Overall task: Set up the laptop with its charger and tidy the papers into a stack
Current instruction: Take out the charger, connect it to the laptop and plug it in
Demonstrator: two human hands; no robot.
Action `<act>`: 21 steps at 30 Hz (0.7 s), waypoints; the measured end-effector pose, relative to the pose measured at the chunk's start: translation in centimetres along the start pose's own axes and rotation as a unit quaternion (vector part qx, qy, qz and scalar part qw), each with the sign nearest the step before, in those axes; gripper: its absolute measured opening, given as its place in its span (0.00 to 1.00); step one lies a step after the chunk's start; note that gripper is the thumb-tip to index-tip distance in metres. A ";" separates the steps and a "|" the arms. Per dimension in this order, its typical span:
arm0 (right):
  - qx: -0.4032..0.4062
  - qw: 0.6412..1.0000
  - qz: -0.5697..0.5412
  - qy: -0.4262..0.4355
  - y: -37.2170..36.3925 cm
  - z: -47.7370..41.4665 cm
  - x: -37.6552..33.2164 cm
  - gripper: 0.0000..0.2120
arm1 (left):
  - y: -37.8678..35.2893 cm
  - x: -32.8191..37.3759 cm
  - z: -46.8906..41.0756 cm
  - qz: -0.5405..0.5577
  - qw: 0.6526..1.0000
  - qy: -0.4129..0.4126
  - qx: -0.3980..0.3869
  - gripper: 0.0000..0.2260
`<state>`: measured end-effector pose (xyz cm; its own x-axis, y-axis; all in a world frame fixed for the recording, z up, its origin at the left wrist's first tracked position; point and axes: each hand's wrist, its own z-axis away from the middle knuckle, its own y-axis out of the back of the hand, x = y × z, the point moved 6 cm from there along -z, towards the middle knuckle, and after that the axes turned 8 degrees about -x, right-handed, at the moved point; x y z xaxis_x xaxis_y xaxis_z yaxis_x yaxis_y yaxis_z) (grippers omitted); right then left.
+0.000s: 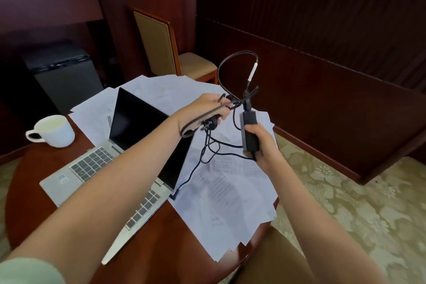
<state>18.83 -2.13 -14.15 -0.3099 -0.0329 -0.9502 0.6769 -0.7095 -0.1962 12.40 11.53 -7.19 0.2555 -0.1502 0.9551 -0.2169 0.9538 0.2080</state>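
Your right hand (265, 145) holds the charger (250, 131), a matte black rectangular brick, above the right edge of the table (161, 237); the fingers (259, 136) are clamped around it. Your left hand (211, 108) grips the tangled black cable (219, 74), fingers curled on the strands and plug. One stiff loop rises above both hands. The silver laptop (92, 163) lies open on the left half of the round polished-wood table. Loose white papers (221, 191) fan across the far and right edges. A white ceramic mug (54, 130) stands at the left edge.
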 end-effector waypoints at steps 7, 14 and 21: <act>-0.006 0.997 0.078 0.024 -3.2 -3.6 -3.9 0.05 | 2.6 1.4 -2.0 -0.031 0.999 -0.013 0.038 0.03; 0.007 0.995 0.091 0.027 -8.5 -7.1 -5.1 0.06 | 8.9 0.7 -3.1 -0.009 0.999 0.014 0.043 0.10; -0.007 0.986 0.152 0.065 -16.1 -11.4 -7.3 0.05 | 16.0 1.8 -3.0 -0.017 1.000 -0.016 -0.008 0.10</act>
<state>17.83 17.59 -6.87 -0.0046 -0.1519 -0.9884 0.7342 -0.6716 0.0998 12.22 27.35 -2.79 0.2319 -0.1906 0.9539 -0.1929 0.9521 0.2372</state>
